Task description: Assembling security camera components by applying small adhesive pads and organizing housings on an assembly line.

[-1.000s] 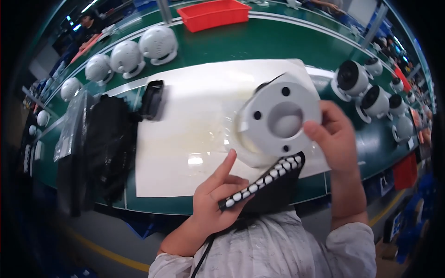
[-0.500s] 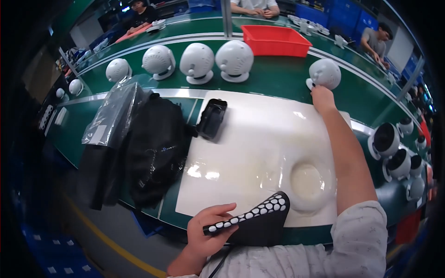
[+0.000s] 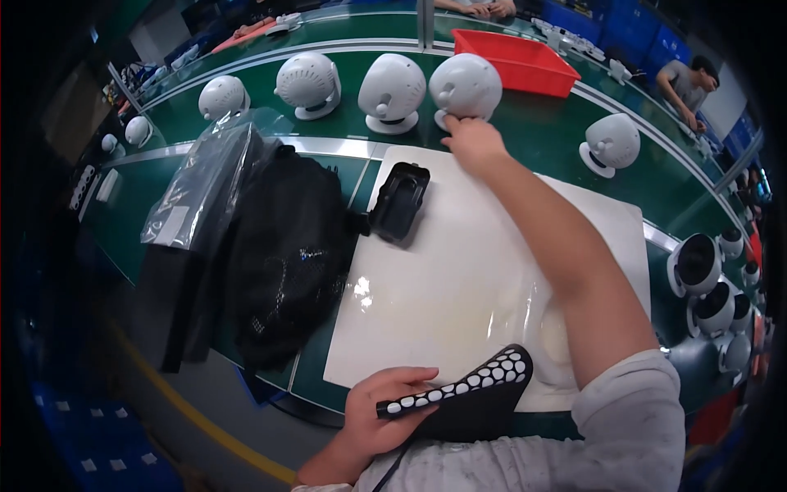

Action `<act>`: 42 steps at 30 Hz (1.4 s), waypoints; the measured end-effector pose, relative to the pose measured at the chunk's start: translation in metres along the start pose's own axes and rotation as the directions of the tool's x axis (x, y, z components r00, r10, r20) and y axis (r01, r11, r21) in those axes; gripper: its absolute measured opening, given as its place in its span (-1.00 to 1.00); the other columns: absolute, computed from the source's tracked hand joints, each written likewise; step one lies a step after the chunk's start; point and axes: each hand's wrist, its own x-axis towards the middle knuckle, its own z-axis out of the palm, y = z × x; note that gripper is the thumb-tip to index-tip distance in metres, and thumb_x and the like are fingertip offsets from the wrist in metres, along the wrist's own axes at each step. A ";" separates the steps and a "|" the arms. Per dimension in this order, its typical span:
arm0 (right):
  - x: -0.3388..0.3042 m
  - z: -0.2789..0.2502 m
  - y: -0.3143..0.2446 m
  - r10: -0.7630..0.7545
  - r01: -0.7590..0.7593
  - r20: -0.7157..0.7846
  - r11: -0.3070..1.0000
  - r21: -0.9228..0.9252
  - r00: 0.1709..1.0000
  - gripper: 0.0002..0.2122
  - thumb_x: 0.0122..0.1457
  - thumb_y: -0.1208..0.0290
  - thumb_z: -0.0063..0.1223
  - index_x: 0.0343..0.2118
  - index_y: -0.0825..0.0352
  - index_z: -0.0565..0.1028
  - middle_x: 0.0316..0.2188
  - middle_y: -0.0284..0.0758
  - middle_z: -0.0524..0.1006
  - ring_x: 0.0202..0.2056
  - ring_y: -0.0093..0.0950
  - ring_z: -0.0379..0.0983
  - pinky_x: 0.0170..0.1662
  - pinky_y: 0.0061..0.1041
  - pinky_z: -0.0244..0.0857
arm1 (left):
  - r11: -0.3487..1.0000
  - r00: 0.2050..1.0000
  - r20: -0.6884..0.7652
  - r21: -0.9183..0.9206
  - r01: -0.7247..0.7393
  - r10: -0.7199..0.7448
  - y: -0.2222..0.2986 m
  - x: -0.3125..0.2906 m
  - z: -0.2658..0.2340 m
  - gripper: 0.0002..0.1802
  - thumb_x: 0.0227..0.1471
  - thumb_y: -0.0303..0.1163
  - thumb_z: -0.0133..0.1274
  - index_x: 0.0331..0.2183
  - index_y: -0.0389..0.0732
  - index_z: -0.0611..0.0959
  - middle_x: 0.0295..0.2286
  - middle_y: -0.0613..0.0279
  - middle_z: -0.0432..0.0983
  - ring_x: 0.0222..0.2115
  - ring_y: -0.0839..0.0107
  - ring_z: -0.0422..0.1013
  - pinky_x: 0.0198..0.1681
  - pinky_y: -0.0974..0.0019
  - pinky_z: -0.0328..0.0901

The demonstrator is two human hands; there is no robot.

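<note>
My left hand (image 3: 385,410), low in the picture, is closed round a black flat piece (image 3: 484,402) whose edge carries a row of white round dots. My right arm stretches across the table to the far side. There my right hand (image 3: 475,143) has its fingers closed at the foot of a white ball-shaped device (image 3: 467,82), which stands upright on its round base. To the right of it another white ball-shaped device (image 3: 615,141) stands tilted. Under my arms lies a white mat (image 3: 443,303). Its round raised area is partly hidden by my right forearm.
More white devices (image 3: 392,90) stand along the back left, and several with dark fronts (image 3: 697,262) at the right. A red bin (image 3: 525,66) is behind. On the left lie a black mesh bag (image 3: 287,254), clear plastic wrap (image 3: 205,180) and a black tray (image 3: 400,201).
My right hand has let go of the device at the far right and moved left to another one. My left hand keeps the dotted black piece. The view has shifted a little.
</note>
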 end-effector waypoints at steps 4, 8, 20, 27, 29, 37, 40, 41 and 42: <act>-0.034 -0.045 0.027 -0.055 0.035 -0.150 0.991 -0.131 0.987 -0.86 -0.03 0.38 -0.08 -0.43 0.30 0.43 -0.39 -0.22 0.44 -0.30 -0.31 0.37 -0.30 -0.39 0.30 | 0.996 0.996 -0.007 -0.023 -0.085 0.084 -0.003 -0.001 0.003 -0.82 -0.38 -0.66 0.14 -0.54 -0.40 0.53 -0.39 -0.01 0.46 -0.45 0.33 0.43 -0.35 0.41 0.31; -0.099 -0.109 0.046 0.054 -0.026 -0.187 0.989 0.147 0.981 -0.87 0.00 0.40 -0.06 -0.41 0.32 0.42 -0.45 -0.23 0.46 -0.40 -0.34 0.41 -0.38 -0.45 0.27 | 0.984 0.986 0.083 -0.118 -0.136 0.146 0.002 -0.009 0.002 -0.86 -0.42 -0.65 0.12 -0.61 -0.39 0.52 -0.50 -0.01 0.49 -0.55 0.29 0.43 -0.49 0.42 0.29; -0.324 -0.162 0.022 0.517 -0.153 0.210 -0.150 0.977 0.830 -0.72 0.12 0.33 -0.18 -0.19 0.43 0.27 -0.42 -0.32 0.43 -0.44 -0.64 0.38 -0.40 -0.69 0.31 | 0.964 0.951 0.304 -0.264 0.019 0.064 0.035 0.002 0.079 -0.85 -0.35 -0.69 0.10 -0.55 -0.38 0.51 -0.48 0.04 0.47 -0.49 0.37 0.41 -0.42 0.43 0.27; -0.381 -0.118 0.004 0.245 -0.031 0.219 -0.597 0.802 0.944 -0.51 -0.03 0.34 0.02 -0.06 0.41 0.15 -0.16 -0.11 0.32 -0.13 -0.36 0.30 -0.10 -0.42 0.19 | 0.936 0.960 0.215 -0.266 0.231 -0.176 0.022 -0.002 0.090 -0.85 -0.25 -0.62 0.10 -0.50 -0.38 0.47 -0.47 0.12 0.44 -0.51 0.50 0.34 -0.45 0.49 0.23; -0.394 -0.105 -0.011 0.351 0.110 -0.071 -0.092 0.990 0.934 -0.45 -0.21 0.59 0.17 -0.09 0.36 0.19 -0.18 -0.25 0.28 -0.14 -0.47 0.24 -0.14 -0.54 0.17 | 0.876 0.920 0.245 -0.306 0.374 -0.307 0.017 -0.002 0.093 -0.72 -0.27 -0.59 0.13 -0.40 -0.36 0.44 -0.40 0.14 0.42 -0.41 0.49 0.33 -0.36 0.47 0.24; -0.392 -0.100 -0.014 0.289 0.195 -0.353 0.459 0.867 0.890 -0.66 -0.13 0.60 0.12 -0.24 0.35 0.31 -0.40 -0.35 0.37 -0.40 -0.60 0.31 -0.33 -0.67 0.21 | 0.949 0.983 0.169 -0.293 0.120 -0.073 0.011 -0.006 0.093 -0.65 -0.33 -0.67 0.14 -0.38 -0.31 0.43 -0.42 0.19 0.39 -0.44 0.54 0.30 -0.39 0.51 0.21; -0.394 -0.104 -0.019 0.423 0.090 -0.195 0.255 0.963 0.885 -0.73 -0.07 0.55 0.09 -0.28 0.37 0.32 -0.46 -0.37 0.40 -0.43 -0.66 0.31 -0.37 -0.70 0.21 | 0.941 0.989 0.127 -0.321 0.110 -0.073 0.012 -0.006 0.097 -0.79 -0.33 -0.68 0.14 -0.52 -0.33 0.47 -0.56 0.22 0.41 -0.55 0.54 0.30 -0.50 0.51 0.19; -0.394 -0.106 -0.018 0.434 0.037 -0.115 0.185 0.982 0.893 -0.75 -0.05 0.53 0.08 -0.29 0.37 0.32 -0.45 -0.37 0.40 -0.42 -0.69 0.30 -0.36 -0.72 0.21 | 0.939 0.994 0.075 -0.330 0.099 -0.078 0.012 -0.006 0.098 -0.83 -0.34 -0.69 0.14 -0.57 -0.34 0.48 -0.61 0.22 0.40 -0.60 0.52 0.30 -0.54 0.50 0.18; -0.395 -0.108 -0.018 0.440 -0.019 -0.033 0.114 0.993 0.898 -0.77 -0.03 0.51 0.06 -0.30 0.38 0.32 -0.44 -0.37 0.39 -0.41 -0.71 0.29 -0.36 -0.74 0.20 | 0.938 0.994 0.075 -0.332 0.101 -0.080 0.011 -0.005 0.099 -0.83 -0.34 -0.69 0.14 -0.57 -0.34 0.48 -0.61 0.22 0.40 -0.60 0.52 0.30 -0.54 0.50 0.18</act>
